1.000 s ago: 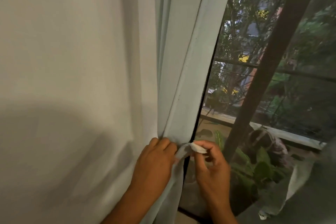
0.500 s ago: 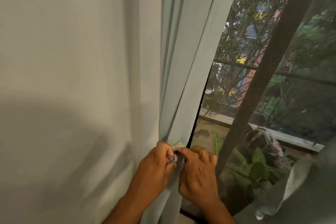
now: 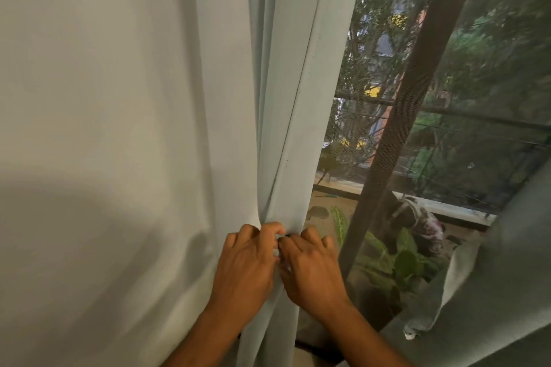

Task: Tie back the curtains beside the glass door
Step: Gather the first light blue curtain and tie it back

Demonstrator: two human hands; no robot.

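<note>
A pale blue-green curtain (image 3: pixel 286 116) hangs gathered in folds at the left edge of the glass door (image 3: pixel 465 140). My left hand (image 3: pixel 247 265) and my right hand (image 3: pixel 313 271) meet on the front of the gathered folds at waist height, fingers curled and touching. Between the fingertips a small piece of the tie-back strap (image 3: pixel 276 253) and a dark bit show; most of the strap is hidden by my fingers. Both hands pinch it against the fabric.
A plain white wall (image 3: pixel 89 128) fills the left. A dark door frame bar (image 3: pixel 417 98) slants beside the curtain. A second curtain (image 3: pixel 492 277) hangs at the lower right. Potted leafy plants (image 3: pixel 396 262) stand outside behind the mesh.
My right hand, which held the loose white strap end away from the curtain, has come in against my left hand. The strap end is now tucked under the fingers of both hands.
</note>
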